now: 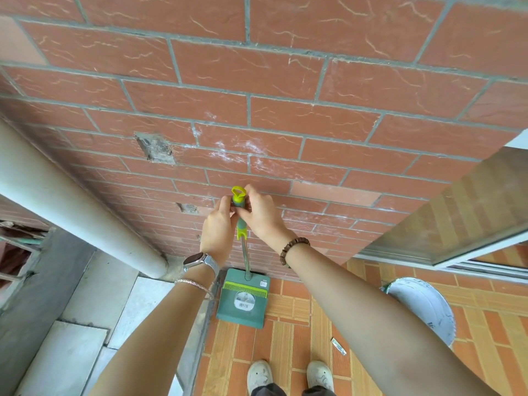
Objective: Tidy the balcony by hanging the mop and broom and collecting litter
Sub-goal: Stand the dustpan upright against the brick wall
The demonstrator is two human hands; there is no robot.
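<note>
A green dustpan (pixel 243 300) stands on the orange floor tiles against the red brick wall (pixel 257 115). Its thin metal pole rises to a green and yellow handle (pixel 241 224) that ends in a yellow hanging loop (pixel 238 192). My left hand (pixel 217 227) and my right hand (pixel 258 214) both grip the top of that handle, one on each side, just below the loop and close to the wall. A small silvery wrapper (pixel 339 346) lies on the floor tiles near my right shoe. No mop or broom head shows.
A thick white pipe (pixel 71 201) slants down the wall on the left. A white bucket (pixel 425 307) stands on the right under an open window frame (pixel 457 218). Grey stone slabs (pixel 85 324) edge the floor at left. My shoes (pixel 288 375) are at the bottom.
</note>
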